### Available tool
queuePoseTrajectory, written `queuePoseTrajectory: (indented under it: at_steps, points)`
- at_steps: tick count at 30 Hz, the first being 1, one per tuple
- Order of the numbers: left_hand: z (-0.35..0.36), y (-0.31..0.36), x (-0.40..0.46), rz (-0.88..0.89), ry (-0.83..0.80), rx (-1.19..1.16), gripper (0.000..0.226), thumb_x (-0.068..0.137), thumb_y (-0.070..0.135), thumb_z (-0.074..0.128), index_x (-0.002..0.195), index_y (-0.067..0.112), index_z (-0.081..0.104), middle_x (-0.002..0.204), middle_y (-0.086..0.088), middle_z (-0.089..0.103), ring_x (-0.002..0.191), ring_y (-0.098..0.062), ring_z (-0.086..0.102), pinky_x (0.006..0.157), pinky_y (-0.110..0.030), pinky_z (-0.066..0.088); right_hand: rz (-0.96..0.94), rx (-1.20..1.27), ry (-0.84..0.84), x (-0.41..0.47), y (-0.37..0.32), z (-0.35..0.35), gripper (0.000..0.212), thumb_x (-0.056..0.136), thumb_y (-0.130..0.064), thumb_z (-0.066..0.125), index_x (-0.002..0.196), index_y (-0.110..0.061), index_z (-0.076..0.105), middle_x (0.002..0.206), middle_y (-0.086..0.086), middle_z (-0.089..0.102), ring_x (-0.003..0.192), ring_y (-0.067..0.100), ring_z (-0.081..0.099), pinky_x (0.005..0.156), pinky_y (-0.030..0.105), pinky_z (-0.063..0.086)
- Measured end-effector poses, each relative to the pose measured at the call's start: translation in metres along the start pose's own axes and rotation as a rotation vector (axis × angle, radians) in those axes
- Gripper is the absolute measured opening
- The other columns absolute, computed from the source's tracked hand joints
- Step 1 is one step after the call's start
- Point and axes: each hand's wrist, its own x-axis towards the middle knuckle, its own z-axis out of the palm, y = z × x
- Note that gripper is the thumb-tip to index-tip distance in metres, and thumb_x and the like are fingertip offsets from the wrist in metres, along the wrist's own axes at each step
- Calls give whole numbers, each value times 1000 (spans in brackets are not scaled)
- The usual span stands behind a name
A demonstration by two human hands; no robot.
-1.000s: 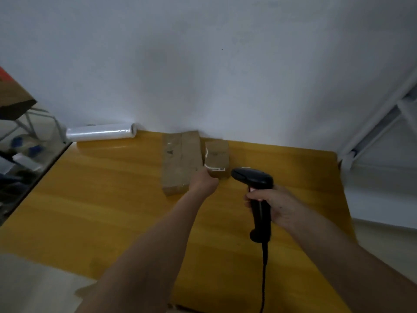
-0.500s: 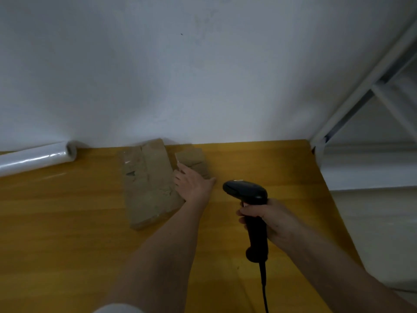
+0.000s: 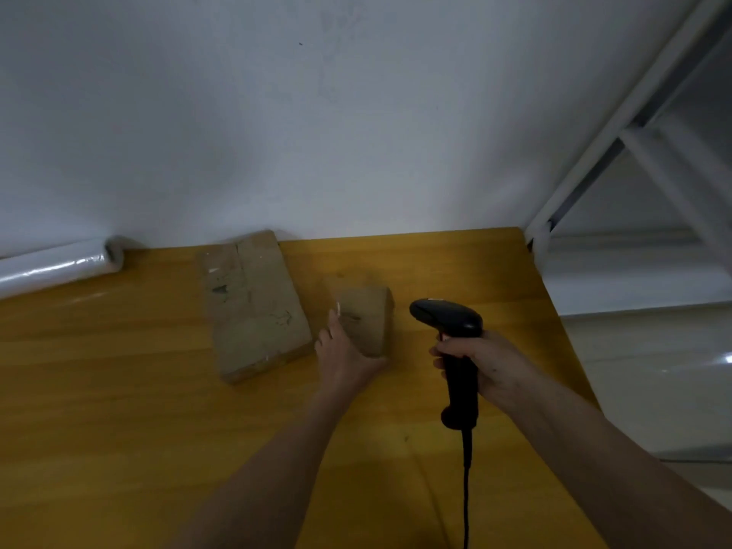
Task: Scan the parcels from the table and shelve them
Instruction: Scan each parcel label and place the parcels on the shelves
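Observation:
A small brown cardboard parcel (image 3: 366, 318) is lifted and tilted above the yellow wooden table (image 3: 119, 410), held from below and the left side by my left hand (image 3: 342, 356). A larger flat brown parcel (image 3: 253, 303) lies on the table just left of it, reaching back to the wall. My right hand (image 3: 481, 360) grips the handle of a black corded barcode scanner (image 3: 451, 334), whose head sits just right of the small parcel. The scanner's cable hangs down to the bottom edge of the view.
A roll of clear stretch film (image 3: 55, 267) lies against the white wall at the table's back left. A white metal shelf frame (image 3: 618, 124) stands beyond the table's right edge, with pale floor below it.
My left hand went from resting on the small parcel to gripping it, then pulled it away from the wall and tipped it up. The scanner stayed beside it. The view shifted right.

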Motion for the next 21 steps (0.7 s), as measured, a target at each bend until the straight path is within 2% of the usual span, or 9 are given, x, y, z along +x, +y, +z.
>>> queuePoseTrajectory:
  at_steps: [4,7,10,15,19,21]
  points:
    - [12,-35,-44,153,-5,157,120,61,32,83,152,19,7,142,-5,30,130,-30,30,104,-43,38,7,-17,4,-1,5,-3,6,84,3,65,89,0,64,86,17,65,76,27,64,79,43,50]
    - [18,-40,-63,138,-8,207,114,66,28,80,152,26,6,146,-6,19,134,-32,23,106,-42,36,10,-49,-51,-8,11,-1,5,83,4,65,82,0,62,82,18,60,76,29,60,75,41,48]
    - [24,-40,-73,128,-28,224,113,69,35,82,153,30,7,147,-8,13,137,-34,19,109,-45,33,-1,-62,-77,-16,17,-1,6,82,4,66,78,1,62,79,19,61,70,28,60,73,41,48]
    - [29,-30,-84,99,-75,-127,105,71,31,83,153,25,18,136,-7,31,127,-28,38,103,-39,42,-5,-35,-78,-21,23,-18,5,82,3,67,79,1,64,82,18,65,74,29,63,77,43,50]
    - [34,-37,-100,24,-235,-476,91,76,21,81,150,18,28,141,-5,37,125,-22,44,94,-31,44,-9,6,-43,-23,27,-33,4,84,3,66,87,2,65,83,16,68,77,28,64,76,40,51]
    - [37,-48,-107,11,-136,-347,96,71,20,85,150,19,29,141,-5,35,127,-23,40,99,-33,43,3,1,-46,-25,30,-38,3,83,4,65,83,2,65,79,16,66,75,29,63,76,41,50]
